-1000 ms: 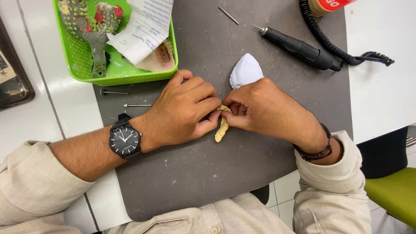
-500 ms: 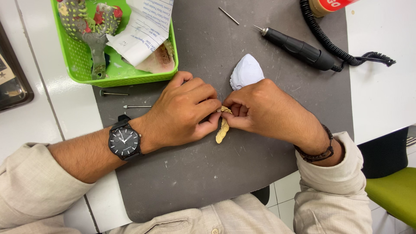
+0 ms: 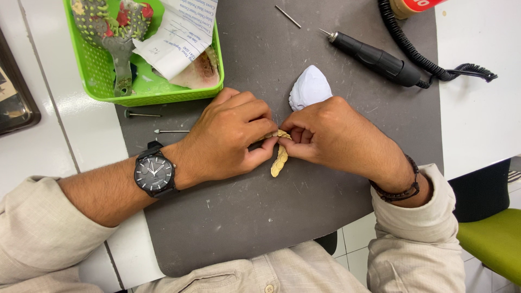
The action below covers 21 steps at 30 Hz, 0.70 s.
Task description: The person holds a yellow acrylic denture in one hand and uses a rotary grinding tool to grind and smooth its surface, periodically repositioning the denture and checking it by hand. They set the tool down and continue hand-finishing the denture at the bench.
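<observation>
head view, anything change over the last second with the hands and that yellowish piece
Nothing visibly changed. The left hand and the right hand stay pressed together over the grey mat, with the same grip on the small yellowish piece between their fingertips. The white lump, the black handpiece and the green basket lie where they were.

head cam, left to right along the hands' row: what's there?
Black wristwatch → left hand → small yellowish piece pinched between both hands → right hand → dark bead bracelet.
</observation>
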Each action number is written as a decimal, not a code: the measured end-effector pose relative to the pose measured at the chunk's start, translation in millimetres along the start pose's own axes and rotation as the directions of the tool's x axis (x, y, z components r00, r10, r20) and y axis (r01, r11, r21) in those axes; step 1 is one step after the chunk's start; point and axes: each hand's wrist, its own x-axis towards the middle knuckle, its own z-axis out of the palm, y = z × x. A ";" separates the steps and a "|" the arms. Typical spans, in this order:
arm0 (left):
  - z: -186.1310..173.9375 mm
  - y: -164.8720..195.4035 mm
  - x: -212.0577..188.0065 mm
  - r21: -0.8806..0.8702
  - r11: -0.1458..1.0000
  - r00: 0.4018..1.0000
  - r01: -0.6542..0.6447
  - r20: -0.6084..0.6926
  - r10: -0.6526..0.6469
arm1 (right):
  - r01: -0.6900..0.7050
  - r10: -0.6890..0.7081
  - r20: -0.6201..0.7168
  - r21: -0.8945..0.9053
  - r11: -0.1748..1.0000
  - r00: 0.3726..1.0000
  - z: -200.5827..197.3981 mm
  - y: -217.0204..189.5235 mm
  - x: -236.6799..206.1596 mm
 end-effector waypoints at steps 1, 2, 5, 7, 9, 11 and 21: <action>-0.5 0.0 0.6 0.010 1.000 1.000 -0.003 0.001 0.003 | 0.003 -0.003 -0.002 0.001 1.000 1.000 -0.4 0.1 0.3; -0.6 0.4 0.1 0.019 1.000 1.000 -0.003 0.001 0.003 | -0.005 0.005 -0.004 0.000 1.000 1.000 -0.2 -0.1 0.2; -1.0 1.3 -0.1 0.003 1.000 1.000 -0.009 -0.023 0.009 | -0.009 0.009 -0.020 -0.002 1.000 1.000 -2.6 -0.9 0.4; -2.8 0.3 -1.3 0.047 0.997 0.997 -0.064 -0.028 0.066 | 0.012 -0.011 -0.047 0.008 1.000 0.999 -5.0 -1.8 -1.1; -4.2 -1.2 -1.9 0.093 0.990 0.993 -0.111 -0.022 0.113 | 0.018 -0.018 -0.054 -0.009 1.000 0.998 -6.3 -1.5 0.1; -4.0 -1.0 -3.0 0.131 0.981 0.989 -0.146 -0.003 0.148 | 0.007 -0.007 -0.046 -0.012 1.000 0.999 -5.2 -1.6 -0.1; -11.0 6.1 -3.0 -0.096 0.995 0.987 0.027 -0.158 -0.042 | 0.167 -0.170 -0.274 -0.036 0.985 0.947 0.6 -0.7 -1.7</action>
